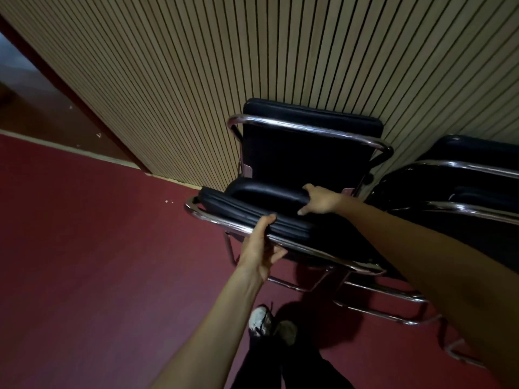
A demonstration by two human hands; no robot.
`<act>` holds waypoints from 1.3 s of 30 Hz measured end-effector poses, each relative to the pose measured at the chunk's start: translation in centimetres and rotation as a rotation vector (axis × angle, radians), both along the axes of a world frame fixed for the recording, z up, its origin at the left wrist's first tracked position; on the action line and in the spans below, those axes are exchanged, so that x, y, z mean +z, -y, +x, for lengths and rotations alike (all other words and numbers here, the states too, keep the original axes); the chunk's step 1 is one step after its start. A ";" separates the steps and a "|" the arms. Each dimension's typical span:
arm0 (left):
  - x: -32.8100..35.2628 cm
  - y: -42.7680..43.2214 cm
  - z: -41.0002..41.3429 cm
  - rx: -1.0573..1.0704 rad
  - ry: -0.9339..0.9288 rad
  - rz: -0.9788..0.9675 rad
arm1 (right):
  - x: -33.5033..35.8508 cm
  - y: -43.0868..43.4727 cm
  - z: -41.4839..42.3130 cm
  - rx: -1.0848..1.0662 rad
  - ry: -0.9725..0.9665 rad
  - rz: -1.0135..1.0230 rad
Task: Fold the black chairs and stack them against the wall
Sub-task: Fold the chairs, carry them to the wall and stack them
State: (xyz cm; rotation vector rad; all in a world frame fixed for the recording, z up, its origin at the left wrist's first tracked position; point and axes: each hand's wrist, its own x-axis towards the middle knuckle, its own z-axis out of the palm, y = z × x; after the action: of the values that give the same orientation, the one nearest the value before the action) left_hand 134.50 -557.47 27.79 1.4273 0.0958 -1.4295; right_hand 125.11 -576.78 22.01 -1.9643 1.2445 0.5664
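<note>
- Left hand [259, 245] wraps the chrome rail and pad of the held chair [247, 213], which is folded.
- Right hand [321, 200] clasps its padded edge.
- Stacked chair [309, 153] leans on the wall [196, 80], just behind.
- Third chair [463, 164] is also against the wall.
- Judgement: two are done and this one still needs setting down.

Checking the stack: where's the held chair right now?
Head view, centre: the chair stands at the slatted wall, just left of a second chair.
</note>
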 end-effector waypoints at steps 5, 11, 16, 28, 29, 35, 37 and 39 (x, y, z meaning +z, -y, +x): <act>-0.3 -3.3 1.5 -0.066 0.005 0.014 | -2.5 -0.9 1.8 0.049 -0.139 0.008; -0.3 -4.1 2.0 -0.073 0.017 0.030 | -5.9 -2.1 2.2 0.034 -0.140 -0.088; -0.1 -2.0 1.8 -0.045 -0.003 0.024 | -7.1 -1.5 0.8 0.111 -0.112 -0.260; 0.8 3.6 1.0 -0.019 -0.020 0.006 | -5.0 5.5 2.8 0.266 -0.156 -0.222; 0.8 4.0 0.8 -0.007 -0.029 0.014 | -4.9 5.8 3.0 0.282 -0.164 -0.214; 0.5 6.8 0.8 -0.009 -0.040 0.018 | -4.6 8.2 3.5 0.250 -0.214 -0.008; 0.3 8.1 0.4 0.004 -0.043 0.032 | -3.5 8.9 3.4 0.229 -0.176 0.051; 0.1 9.5 0.0 0.043 -0.044 0.039 | -1.6 9.3 3.4 0.228 -0.103 0.050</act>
State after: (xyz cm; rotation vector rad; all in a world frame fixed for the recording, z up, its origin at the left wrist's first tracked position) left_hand 134.50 -566.96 27.90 1.4174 0.1822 -1.4313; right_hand 128.49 -586.11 20.41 -2.0703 1.0625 0.8132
